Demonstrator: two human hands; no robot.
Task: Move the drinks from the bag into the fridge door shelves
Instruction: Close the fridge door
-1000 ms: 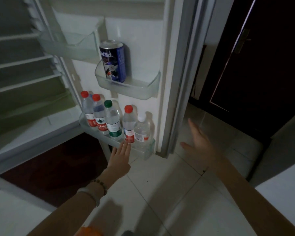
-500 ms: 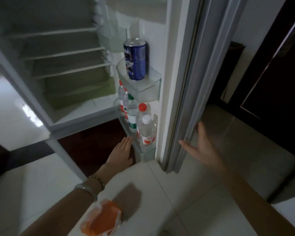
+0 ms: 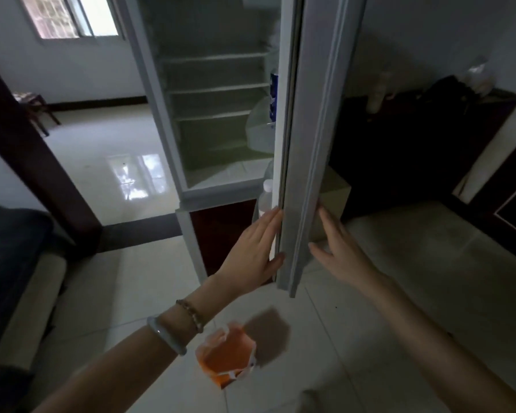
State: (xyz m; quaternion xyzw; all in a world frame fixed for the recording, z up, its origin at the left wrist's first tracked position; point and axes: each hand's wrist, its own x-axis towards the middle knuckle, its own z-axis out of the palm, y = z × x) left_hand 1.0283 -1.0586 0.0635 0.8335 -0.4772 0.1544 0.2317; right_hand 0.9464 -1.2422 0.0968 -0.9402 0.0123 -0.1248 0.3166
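Orange bag (image 3: 225,357) lies on floor near the feet, looks slack, prob. empty. Left hand (image 3: 255,248), fingers together and flat, holds nothing, rests on inner edge of fridge door (image 3: 306,144), which stands upright and edge-on between the hands. Behind that edge: white-capped bottle (image 3: 265,198) and, higher, blue can (image 3: 273,96), label unreadable. Right hand (image 3: 338,251), fingers loosely apart, empty, just beside outer face.
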